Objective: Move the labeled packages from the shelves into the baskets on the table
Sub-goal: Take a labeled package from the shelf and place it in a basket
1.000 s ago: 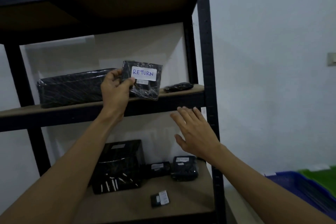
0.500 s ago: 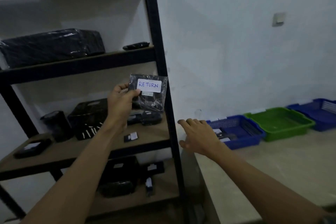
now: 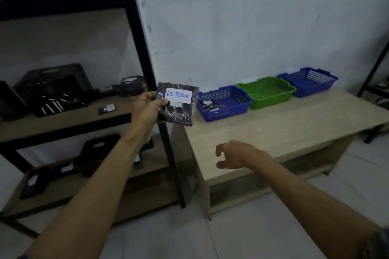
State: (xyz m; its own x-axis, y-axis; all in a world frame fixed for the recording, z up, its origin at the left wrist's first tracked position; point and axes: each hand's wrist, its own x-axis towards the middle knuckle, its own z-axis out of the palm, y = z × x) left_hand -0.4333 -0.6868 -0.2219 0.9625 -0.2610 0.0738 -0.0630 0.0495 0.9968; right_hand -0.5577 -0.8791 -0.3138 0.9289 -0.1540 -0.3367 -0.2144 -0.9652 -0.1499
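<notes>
Within the last second the package [image 3: 179, 111] marked RETURN has left the upper shelf and travelled down and to the right. We now see it held in the air just past the black upright [image 3: 143, 48] of the shelves [image 3: 63, 121], short of the worktop [image 3: 284, 130] and roughly level with the nearest blue basket [image 3: 223, 114]. The view has swung with it, from the rack to a row along the wall: that basket, the green basket [image 3: 271, 102] and the far blue basket [image 3: 311, 89].

We judge the pick complete and the carry under way, with only the drop remaining. We cannot tell which basket takes returns, though the nearest already holds a few dark items.

The left hand [image 3: 147, 109] pinches the package's left edge, thumb on the front and fingers behind. The arm is stretched forward and the white label [image 3: 178, 95] faces us. The right hand [image 3: 231, 155] holds nothing; its fingers hang loosely curled, seen against the worktop's near part and lower than half a second ago. More dark packages wait on the shelves.
</notes>
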